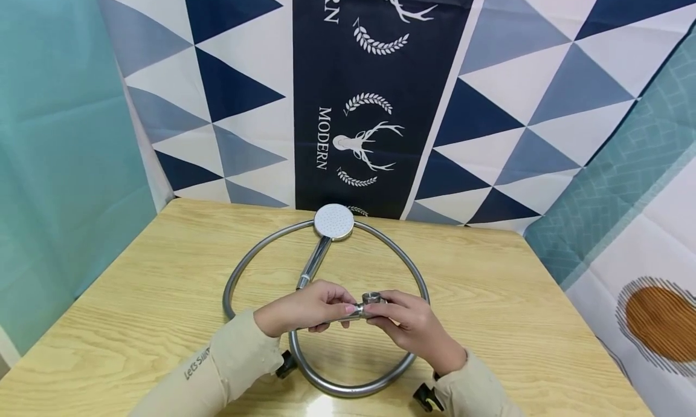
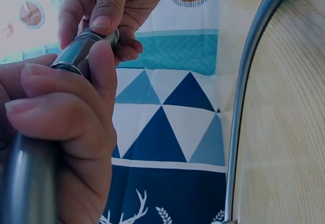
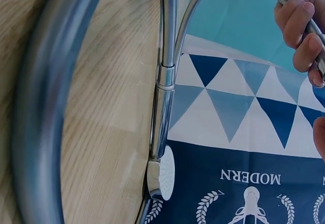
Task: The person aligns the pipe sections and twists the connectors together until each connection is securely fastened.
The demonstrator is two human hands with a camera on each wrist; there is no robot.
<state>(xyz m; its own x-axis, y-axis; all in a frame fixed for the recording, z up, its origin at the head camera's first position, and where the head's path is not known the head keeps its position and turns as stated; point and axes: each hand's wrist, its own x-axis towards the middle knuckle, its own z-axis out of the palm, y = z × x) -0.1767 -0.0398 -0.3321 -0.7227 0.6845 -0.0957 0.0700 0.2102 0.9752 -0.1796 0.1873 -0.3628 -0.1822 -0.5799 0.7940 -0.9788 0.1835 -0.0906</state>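
Note:
A chrome shower head (image 1: 334,222) with a white spray face lies toward the back of the table, its handle joined to a grey metal shower hose (image 1: 231,284) that loops round on the wood. My left hand (image 1: 312,308) grips the free end of this hose, fingers curled round the tube in the left wrist view. Between thumb and fingers, my right hand (image 1: 410,323) pinches a small chrome fitting (image 1: 371,297) with a round open mouth facing up. Hose end and fitting meet in line between the two hands. Fingers hide much of the joint.
The wooden table (image 1: 489,284) backs onto a patterned cloth (image 1: 239,103) with triangles and a dark deer panel. Teal cloth (image 1: 65,133) hangs at the left. Black pieces (image 1: 285,364) sit at both wrists, close above the hose loop.

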